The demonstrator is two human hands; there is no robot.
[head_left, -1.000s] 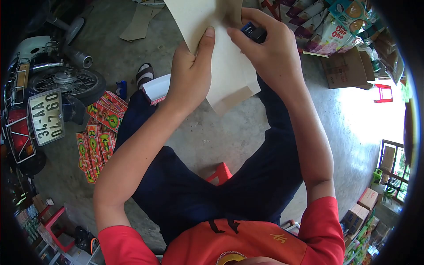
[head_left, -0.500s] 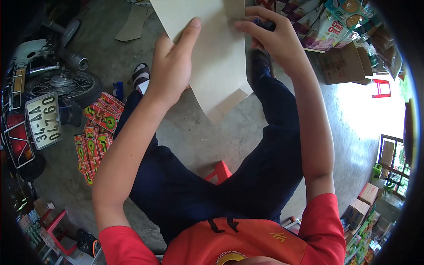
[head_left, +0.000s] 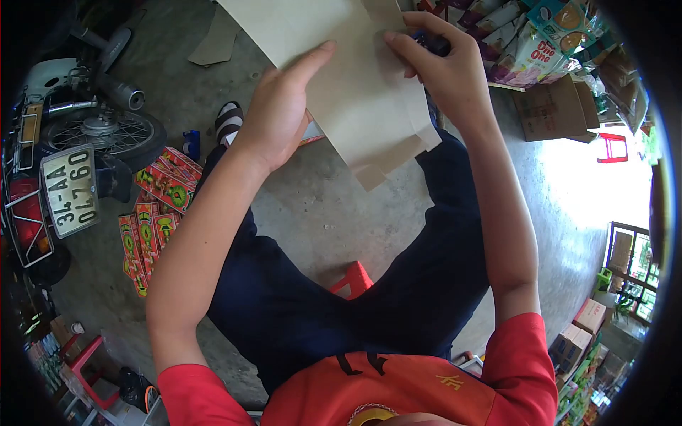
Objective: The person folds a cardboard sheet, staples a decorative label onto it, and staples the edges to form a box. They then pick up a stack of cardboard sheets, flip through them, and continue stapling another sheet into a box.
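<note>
Your left hand [head_left: 277,117] grips the sheet [head_left: 341,71] at its left side: the thumb lies flat across the front face, while the other fingers pass behind the sheet and are hidden. Your right hand [head_left: 444,71] is closed over the sheet's upper right edge, with the index fingertip resting on the face. A small dark object [head_left: 435,44] is enclosed in the curled fingers of this hand. Only a sliver of it shows, so it cannot be identified. The sheet is held in the air in front of you, above your knees and tilted. Its top runs out of the frame, and only the lower corner with a folded flap shows in full. The sheet covers your right foot and part of something red-edged on the floor. One sandal [head_left: 229,121] shows beside your left wrist. A corner of a red stool [head_left: 353,278] shows between your thighs; the rest is hidden beneath you. On the floor to your left lie red packets [head_left: 153,220], near a motorbike wheel [head_left: 106,135] and its plate [head_left: 69,188]. The motorbike itself is cut off by the lens edge. Snack bags [head_left: 540,42] and a box [head_left: 558,106] sit beyond your right hand, partly cropped and distorted.
</note>
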